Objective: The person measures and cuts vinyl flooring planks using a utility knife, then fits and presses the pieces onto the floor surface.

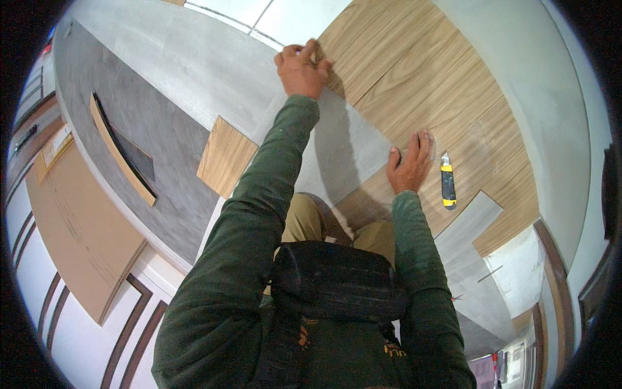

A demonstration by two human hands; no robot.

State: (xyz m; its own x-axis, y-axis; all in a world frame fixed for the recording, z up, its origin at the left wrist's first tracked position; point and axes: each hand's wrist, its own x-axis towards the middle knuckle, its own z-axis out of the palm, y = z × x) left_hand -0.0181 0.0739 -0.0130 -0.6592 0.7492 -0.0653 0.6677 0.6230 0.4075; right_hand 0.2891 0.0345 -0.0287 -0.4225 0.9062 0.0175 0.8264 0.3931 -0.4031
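My left hand [301, 71] is at the upper middle, fingers spread and bent at the seam where grey planks meet wood-look planks, beside the white tiled edge. What lies under its fingertips is partly hidden. My right hand [409, 163] rests open, fingers extended, near the border of a grey plank [346, 152] and wood-look planks [427, 68]. A yellow-and-black utility knife [448, 181] lies just right of it, blade end up in the picture. Below the knife is a narrower grey piece [470, 214]. A small wood-look piece [225, 155] lies left of my left forearm.
At left, a curved offcut [122, 146] lies on dark grey flooring [168, 129]. Beyond are flattened cardboard [78, 220] and a white panel with dark trim [129, 330]. A pale wall [564, 129] curves along the right. White tiles [265, 16] show at the top.
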